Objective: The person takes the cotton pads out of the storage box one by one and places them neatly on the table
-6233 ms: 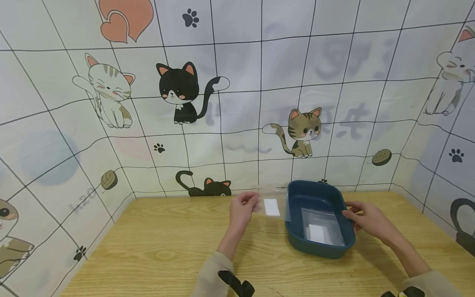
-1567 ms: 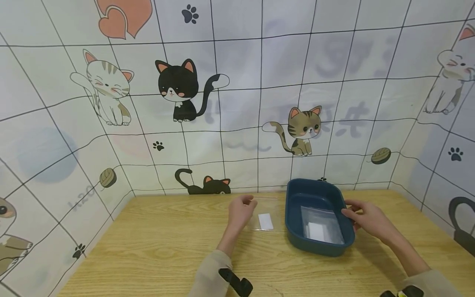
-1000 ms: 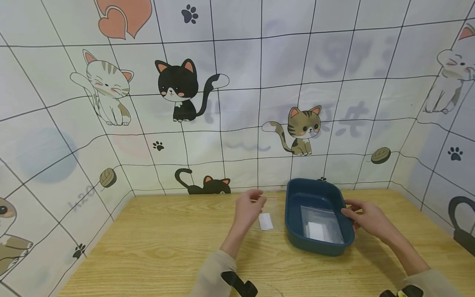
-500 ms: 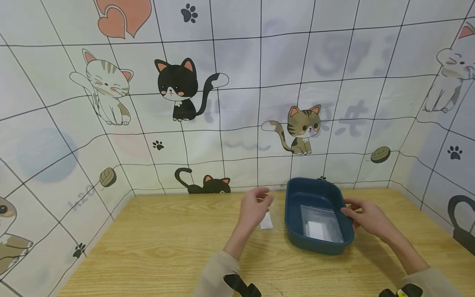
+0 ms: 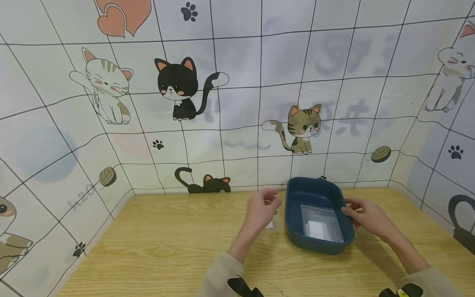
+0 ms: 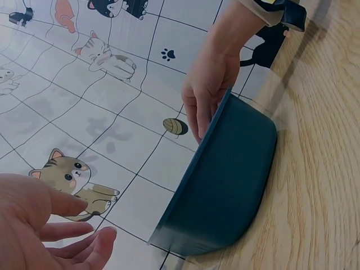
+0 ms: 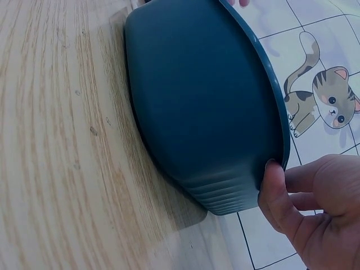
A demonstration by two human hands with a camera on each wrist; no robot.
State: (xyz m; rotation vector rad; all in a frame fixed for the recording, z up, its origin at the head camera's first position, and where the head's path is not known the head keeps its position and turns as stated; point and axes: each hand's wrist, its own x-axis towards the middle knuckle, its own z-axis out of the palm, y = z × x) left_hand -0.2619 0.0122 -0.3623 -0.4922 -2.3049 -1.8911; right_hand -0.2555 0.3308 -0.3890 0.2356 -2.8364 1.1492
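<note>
A dark blue plastic tub (image 5: pixel 317 246) stands on the table's right side. My right hand (image 5: pixel 365 215) pinches its right rim, and in the right wrist view the thumb (image 7: pixel 274 179) presses the outer wall. Inside the tub lie clear plastic bags (image 5: pixel 326 216) with white pieces in them; how many are stacked I cannot tell. My left hand (image 5: pixel 261 211) hovers left of the tub with fingers loosely bent, holding nothing in the left wrist view. Under it, mostly hidden, lies another clear bag with a white card (image 5: pixel 269 225) on the table.
The wooden table (image 5: pixel 159 239) runs back to a white gridded wall cloth (image 5: pixel 241 111) printed with cartoon cats. The same cloth closes off both sides. The tub stands close to the back edge.
Six seconds ago my left hand held the clear bag up beside the tub. It has laid the bag on the table, let go, and drifted right over it. My right hand stays on the rim.
</note>
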